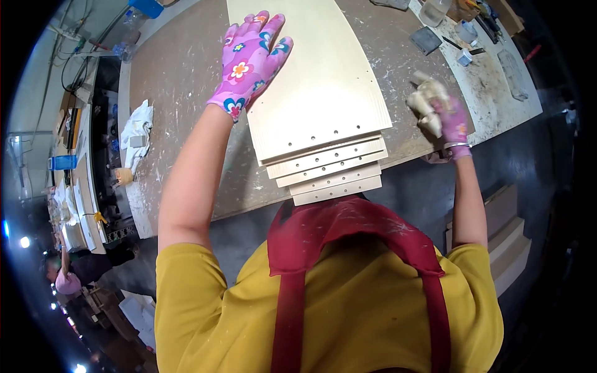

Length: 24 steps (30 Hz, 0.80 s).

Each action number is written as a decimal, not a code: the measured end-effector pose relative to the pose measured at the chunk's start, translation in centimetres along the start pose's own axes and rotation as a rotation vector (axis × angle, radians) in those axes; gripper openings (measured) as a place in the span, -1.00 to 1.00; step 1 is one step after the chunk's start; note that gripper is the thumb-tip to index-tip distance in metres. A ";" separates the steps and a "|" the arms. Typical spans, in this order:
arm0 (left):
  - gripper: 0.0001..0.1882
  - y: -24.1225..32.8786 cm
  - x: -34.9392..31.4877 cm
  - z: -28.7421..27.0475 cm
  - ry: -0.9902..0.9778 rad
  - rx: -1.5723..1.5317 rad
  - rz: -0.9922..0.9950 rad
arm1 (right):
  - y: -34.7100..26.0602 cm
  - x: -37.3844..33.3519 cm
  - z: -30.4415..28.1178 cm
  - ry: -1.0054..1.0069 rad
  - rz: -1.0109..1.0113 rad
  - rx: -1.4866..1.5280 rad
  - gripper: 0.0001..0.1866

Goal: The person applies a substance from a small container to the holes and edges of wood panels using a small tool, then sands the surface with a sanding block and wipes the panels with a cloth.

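Observation:
My left hand (250, 65), in a pink flowered glove, lies flat with its fingers stretched out along the left side of a pale wooden board (329, 81). This board tops a staggered stack; the near ends of several lower boards (336, 180) step out toward me, with rows of small drilled holes. To the right of the stack, my right hand (457, 124), gloved the same way, grips a crumpled cream rag (428, 102) over the workbench. Motion smears the rag and the right fingers somewhat.
The scuffed brown workbench (174, 81) carries a white cloth (137, 133) at left. Toward the far right lie a dark grey block (426, 40), a small bottle (464, 58) and a clear container (435, 11). Another person (68, 280) is far off at lower left. Planks (507, 242) stand at right below the bench.

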<state>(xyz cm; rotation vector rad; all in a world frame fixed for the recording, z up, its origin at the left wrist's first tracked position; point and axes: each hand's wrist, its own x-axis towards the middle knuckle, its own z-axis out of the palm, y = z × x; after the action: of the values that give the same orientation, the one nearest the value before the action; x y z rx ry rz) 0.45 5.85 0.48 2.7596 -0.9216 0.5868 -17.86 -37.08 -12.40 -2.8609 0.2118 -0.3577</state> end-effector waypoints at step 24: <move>-0.52 0.7 -0.1 -2.1 -0.127 -0.031 -0.053 | 5.1 10.9 -11.8 -0.020 0.345 1.564 -0.64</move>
<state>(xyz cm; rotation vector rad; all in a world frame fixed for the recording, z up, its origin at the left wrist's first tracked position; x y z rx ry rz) -0.67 5.93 2.36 2.8104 -0.8725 0.3898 -11.00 -46.54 -0.23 -1.2587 0.2473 -0.2332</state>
